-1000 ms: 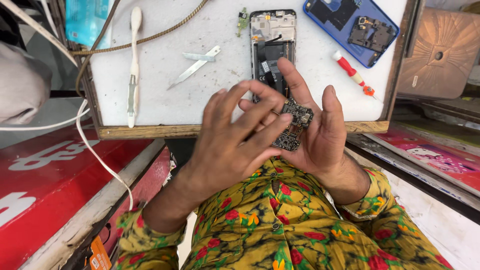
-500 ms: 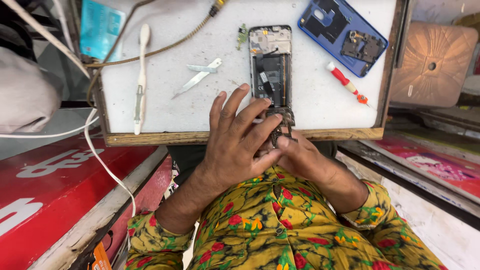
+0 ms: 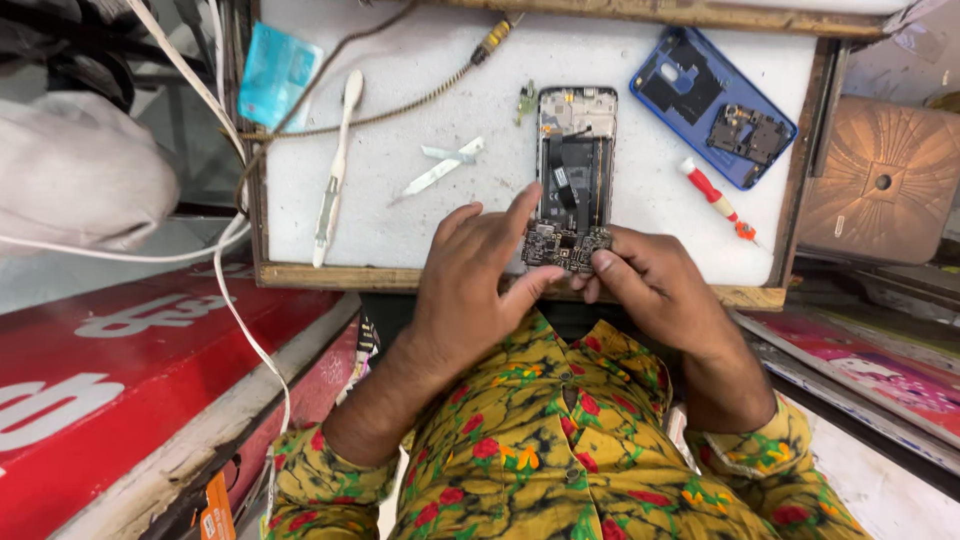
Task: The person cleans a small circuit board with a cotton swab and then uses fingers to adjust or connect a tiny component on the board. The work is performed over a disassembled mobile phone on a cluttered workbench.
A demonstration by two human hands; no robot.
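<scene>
Both hands hold a small dark circuit board [image 3: 566,247] over the near edge of a white work board [image 3: 400,230]. My left hand [image 3: 477,280] pinches the board's left end with thumb and fingers, the index finger raised. My right hand [image 3: 648,282] grips its right end. Just behind it lies an opened phone frame [image 3: 575,150] with its insides showing, flat on the white surface.
A blue phone back cover [image 3: 712,105] lies at the far right, a red-handled screwdriver [image 3: 718,203] beside it. Metal tweezers [image 3: 440,167], a white plastic tool [image 3: 337,165], a braided cable [image 3: 400,105] and a teal packet [image 3: 278,72] lie to the left. A red box [image 3: 120,370] stands at lower left.
The hands have moved forward over the board's near edge and turned, so the circuit board now shows held level between both hands. The view has shifted closer.
</scene>
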